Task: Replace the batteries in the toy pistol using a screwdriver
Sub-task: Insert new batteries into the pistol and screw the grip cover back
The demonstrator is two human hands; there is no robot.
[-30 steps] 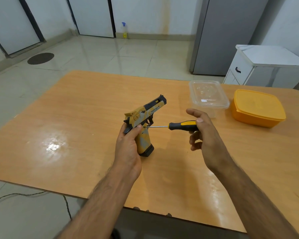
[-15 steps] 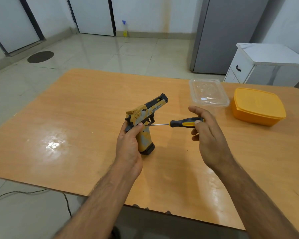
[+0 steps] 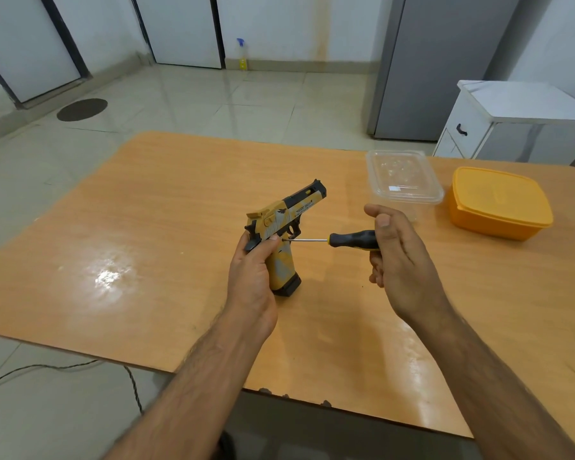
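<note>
A yellow, grey and black toy pistol stands upright with the base of its grip resting on the wooden table. My left hand is wrapped around the back of the grip. A screwdriver with a black and yellow handle lies level, its thin shaft tip touching the side of the pistol just above the grip. My right hand holds the handle between thumb and fingers, palm turned toward me.
A clear plastic container and a closed orange container sit at the table's far right. Behind them stand a white cabinet and a grey fridge. A cable lies on the tiled floor at the left.
The right hand has turned around the screwdriver handle, fingers shifting their hold. The pistol and left hand have stayed nearly still, and the tip has stayed on the pistol's side.
</note>
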